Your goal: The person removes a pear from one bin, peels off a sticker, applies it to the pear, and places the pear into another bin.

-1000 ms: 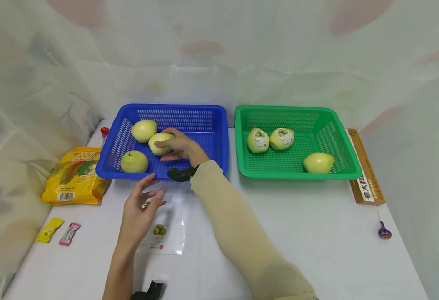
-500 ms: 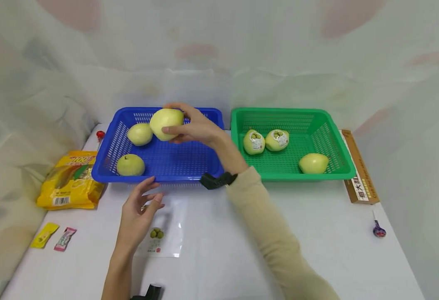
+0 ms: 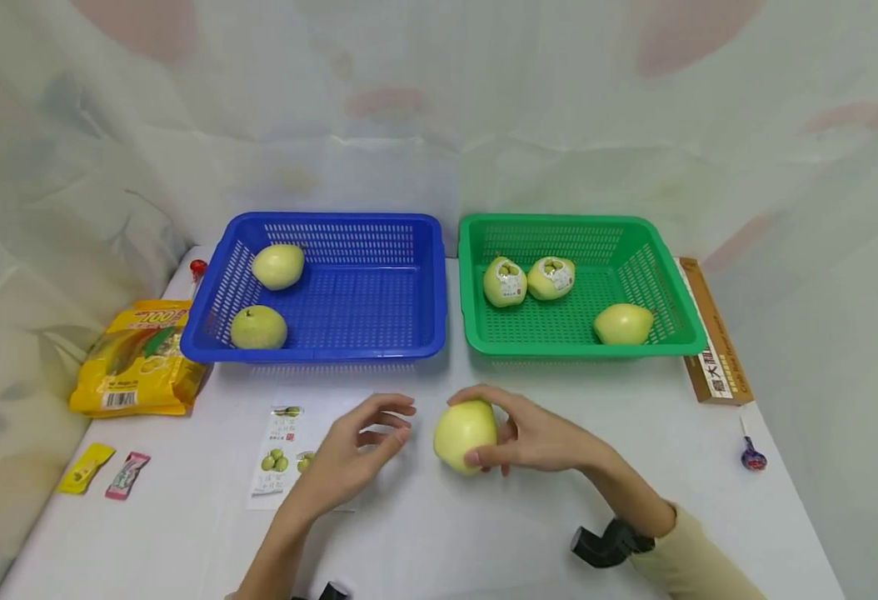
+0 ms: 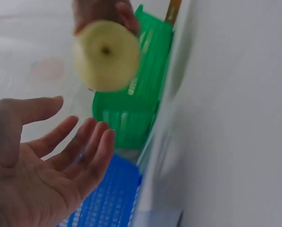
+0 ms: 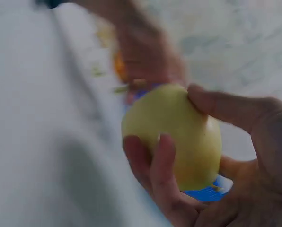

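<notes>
Two small sweet packets (image 3: 107, 470) lie at the far left of the white table (image 3: 484, 542), with a yellow bag (image 3: 137, 360) behind them; next comes a blue basket (image 3: 319, 287) holding two pears, and in front of it a printed sheet (image 3: 277, 454) under the left hand (image 3: 349, 454), whose fingers are spread and loose, holding nothing. Just beside it the right hand (image 3: 540, 435) grips a pale pear (image 3: 465, 434) over the table, fingers curled round it; behind stands a green basket (image 3: 577, 283) with three pears, then a brown box (image 3: 716, 342) and a lollipop (image 3: 750, 457).
</notes>
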Motion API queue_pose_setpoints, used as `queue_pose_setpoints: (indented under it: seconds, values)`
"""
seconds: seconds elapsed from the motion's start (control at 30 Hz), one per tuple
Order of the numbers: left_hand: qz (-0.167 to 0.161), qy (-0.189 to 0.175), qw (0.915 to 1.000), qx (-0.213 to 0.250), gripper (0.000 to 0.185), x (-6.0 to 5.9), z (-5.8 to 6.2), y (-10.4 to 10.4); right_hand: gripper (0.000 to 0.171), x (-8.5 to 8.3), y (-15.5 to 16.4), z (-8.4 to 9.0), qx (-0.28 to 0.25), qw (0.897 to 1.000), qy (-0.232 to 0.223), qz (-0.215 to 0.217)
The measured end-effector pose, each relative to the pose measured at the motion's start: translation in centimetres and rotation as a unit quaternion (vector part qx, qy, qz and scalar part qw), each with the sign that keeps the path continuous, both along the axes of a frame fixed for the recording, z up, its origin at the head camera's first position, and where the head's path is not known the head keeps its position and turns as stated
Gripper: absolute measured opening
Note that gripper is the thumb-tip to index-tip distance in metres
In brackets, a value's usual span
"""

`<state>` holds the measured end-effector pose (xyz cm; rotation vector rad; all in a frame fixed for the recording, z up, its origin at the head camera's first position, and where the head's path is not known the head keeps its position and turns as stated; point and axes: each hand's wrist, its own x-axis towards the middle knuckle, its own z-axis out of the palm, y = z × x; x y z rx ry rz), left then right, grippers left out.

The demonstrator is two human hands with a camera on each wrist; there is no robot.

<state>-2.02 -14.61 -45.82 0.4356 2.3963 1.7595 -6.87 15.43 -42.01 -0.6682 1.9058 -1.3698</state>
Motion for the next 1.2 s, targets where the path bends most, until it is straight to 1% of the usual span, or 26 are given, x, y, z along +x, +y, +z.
queue_pose_setpoints:
  seconds: [0.07,0.13,0.2,0.27,0.33,0.4,0.5,0.6,0.67,0.73,0.77,0.8,0.83,0.87,0.9,0.93,0.97,1.0,1.03,1.07,1.1,1.13,1.2]
  values:
    - [-0.043,-0.017,0.9988,-0.017,0.036,0.3,-0.4,1.0,0.061,1.1,0.5,-2.0,0.005,1.000,-0.020,-0.018]
    - [-0.075,-0.023,0.9964,-0.031,0.036,0.5,-0.7,1.9,0.059,1.9,0.9,-3.3,0.000,0.999,-0.029,-0.036]
    - [-0.092,-0.023,0.9947,-0.038,0.035,0.7,-1.0,2.4,0.058,2.5,1.3,-4.0,-0.002,0.998,-0.031,-0.056]
    - [-0.100,-0.025,0.9939,-0.038,0.034,0.8,-1.1,2.7,0.060,3.1,1.7,-4.2,0.006,0.997,-0.022,-0.070]
    - [-0.106,-0.031,0.9932,-0.038,0.033,0.9,-1.1,2.7,0.065,3.6,2.2,-3.9,0.026,0.997,-0.001,-0.079]
    - [-0.113,-0.040,0.9920,-0.041,0.033,0.9,-1.2,2.7,0.070,4.2,2.5,-3.2,0.049,0.995,0.026,-0.087]
    - [-0.122,-0.044,0.9905,-0.046,0.034,1.2,-1.2,2.6,0.071,5.1,2.8,-1.8,0.090,0.988,0.073,-0.102]
    - [-0.118,-0.045,0.9912,-0.040,0.036,1.8,-1.2,2.3,0.070,5.8,2.3,-0.2,0.137,0.973,0.133,-0.127]
    - [-0.112,-0.041,0.9923,-0.035,0.037,2.2,-1.1,1.8,0.068,6.1,1.5,0.7,0.150,0.963,0.174,-0.141]
    - [-0.101,-0.029,0.9939,-0.033,0.038,2.6,-0.9,0.8,0.065,6.1,0.2,1.2,0.127,0.956,0.217,-0.149]
    - [-0.088,-0.017,0.9953,-0.037,0.038,2.8,-0.8,0.0,0.061,6.0,-0.6,1.4,0.105,0.957,0.228,-0.145]
    - [-0.068,0.000,0.9966,-0.046,0.035,3.0,-0.6,-0.9,0.056,5.9,-1.6,1.4,0.076,0.960,0.235,-0.135]
    - [-0.042,0.017,0.9973,-0.058,0.033,3.0,-0.4,-2.1,0.050,5.7,-2.7,1.4,0.046,0.964,0.235,-0.119]
    - [-0.009,0.035,0.9964,-0.077,0.030,3.1,-0.2,-3.4,0.044,5.5,-4.0,1.2,0.017,0.969,0.227,-0.100]
    - [0.029,0.052,0.9932,-0.100,0.026,3.1,0.0,-4.7,0.039,5.3,-5.5,0.9,-0.006,0.975,0.211,-0.076]
    - [0.068,0.064,0.9874,-0.128,0.024,3.1,0.2,-6.0,0.036,5.1,-7.0,0.6,-0.019,0.981,0.188,-0.053]
    - [0.103,0.070,0.9793,-0.160,0.023,3.1,0.4,-7.3,0.034,5.0,-8.6,0.1,-0.025,0.985,0.169,-0.032]
    - [0.129,0.066,0.9714,-0.188,0.022,3.1,0.5,-8.5,0.033,4.9,-10.3,-0.4,-0.021,0.987,0.158,-0.012]
    - [0.144,0.055,0.9646,-0.214,0.022,3.2,0.5,-9.6,0.034,4.8,-11.9,-1.1,-0.010,0.989,0.150,0.004]
    - [0.151,0.041,0.9587,-0.237,0.021,3.3,0.4,-10.4,0.037,4.7,-13.5,-1.8,0.007,0.988,0.154,0.017]
    - [0.151,0.020,0.9541,-0.258,0.019,3.3,0.3,-11.2,0.040,4.6,-15.0,-2.4,0.031,0.985,0.167,0.025]
    - [0.144,-0.002,0.9511,-0.273,0.018,3.4,0.2,-11.8,0.042,4.5,-16.4,-3.1,0.056,0.980,0.188,0.028]
    - [0.128,-0.041,0.9475,-0.290,0.017,3.6,-0.3,-12.7,0.046,4.3,-18.8,-4.3,0.111,0.965,0.236,0.023]
